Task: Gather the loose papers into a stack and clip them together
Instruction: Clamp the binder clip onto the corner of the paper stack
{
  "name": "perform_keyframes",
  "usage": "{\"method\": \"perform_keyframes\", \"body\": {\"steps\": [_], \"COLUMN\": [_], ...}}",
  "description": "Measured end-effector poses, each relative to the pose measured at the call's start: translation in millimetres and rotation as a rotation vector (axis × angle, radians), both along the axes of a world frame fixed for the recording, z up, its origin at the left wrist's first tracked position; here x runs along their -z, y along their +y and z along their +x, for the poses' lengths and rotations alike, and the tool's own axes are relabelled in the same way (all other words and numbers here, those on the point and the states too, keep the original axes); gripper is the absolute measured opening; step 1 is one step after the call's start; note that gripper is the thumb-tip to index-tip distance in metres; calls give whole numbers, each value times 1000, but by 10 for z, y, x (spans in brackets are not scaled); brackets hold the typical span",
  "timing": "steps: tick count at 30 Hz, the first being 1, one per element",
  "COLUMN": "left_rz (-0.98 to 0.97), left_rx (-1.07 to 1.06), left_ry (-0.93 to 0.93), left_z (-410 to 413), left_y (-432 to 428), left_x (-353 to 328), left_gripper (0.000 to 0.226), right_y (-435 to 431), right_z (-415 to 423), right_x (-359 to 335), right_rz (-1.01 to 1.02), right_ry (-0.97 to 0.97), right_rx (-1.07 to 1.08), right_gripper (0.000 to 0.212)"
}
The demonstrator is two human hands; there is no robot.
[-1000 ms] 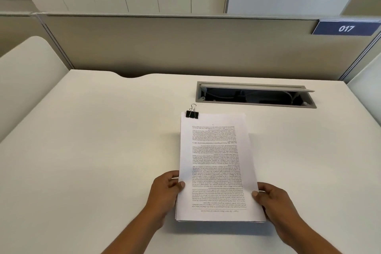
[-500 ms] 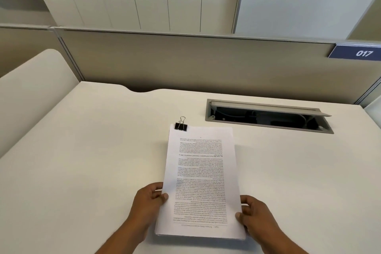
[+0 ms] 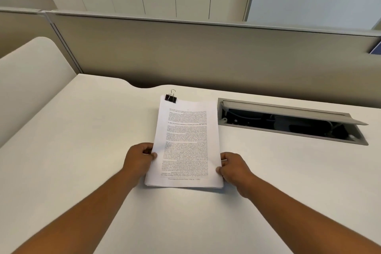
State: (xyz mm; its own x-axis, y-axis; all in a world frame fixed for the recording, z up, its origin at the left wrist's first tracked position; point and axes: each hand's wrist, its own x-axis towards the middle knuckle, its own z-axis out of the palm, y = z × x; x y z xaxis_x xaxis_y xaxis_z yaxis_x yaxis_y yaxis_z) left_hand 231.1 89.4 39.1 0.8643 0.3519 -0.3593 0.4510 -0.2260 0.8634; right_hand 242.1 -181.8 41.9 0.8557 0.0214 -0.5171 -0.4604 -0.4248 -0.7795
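paper stack [image 3: 186, 142] squared, printed | binder clip [image 3: 171, 98] far-left corner | hands pinching side edges: left hand [image 3: 138, 160], right hand [image 3: 235, 168]

I can't read the upside-down print on the paper stack [image 3: 186, 144], too small from here, my fingers are tucked out of sight beneath its side edges, the blue sign [image 3: 376, 49] is cut by the right edge, and the cable tray [image 3: 288, 125] interior is too dark.

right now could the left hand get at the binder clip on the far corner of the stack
Probably yes: the left hand and binder clip share the stack's left side, with bare desk between, though it must let go first.
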Motion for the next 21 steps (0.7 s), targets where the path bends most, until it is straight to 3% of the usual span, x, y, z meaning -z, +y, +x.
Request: {"method": "perform_keyframes", "body": {"steps": [7,18,21], "left_rz": [125,286,420], "left_rx": [-51,-59,-13], "left_ry": [-44,-25,-36], "left_z": [317,405,377], "left_y": [30,155,138], "left_x": [115,200,208], "left_gripper": [24,15,31], "right_y": [40,114,84], "right_z": [266,346,318], "right_x": [-12,-6,37], "right_rz": [-215,-324,-363], "right_ry": [-57,-174,-208], "right_rx": [-93,-121,-95], "right_gripper": [11,27,29]}}
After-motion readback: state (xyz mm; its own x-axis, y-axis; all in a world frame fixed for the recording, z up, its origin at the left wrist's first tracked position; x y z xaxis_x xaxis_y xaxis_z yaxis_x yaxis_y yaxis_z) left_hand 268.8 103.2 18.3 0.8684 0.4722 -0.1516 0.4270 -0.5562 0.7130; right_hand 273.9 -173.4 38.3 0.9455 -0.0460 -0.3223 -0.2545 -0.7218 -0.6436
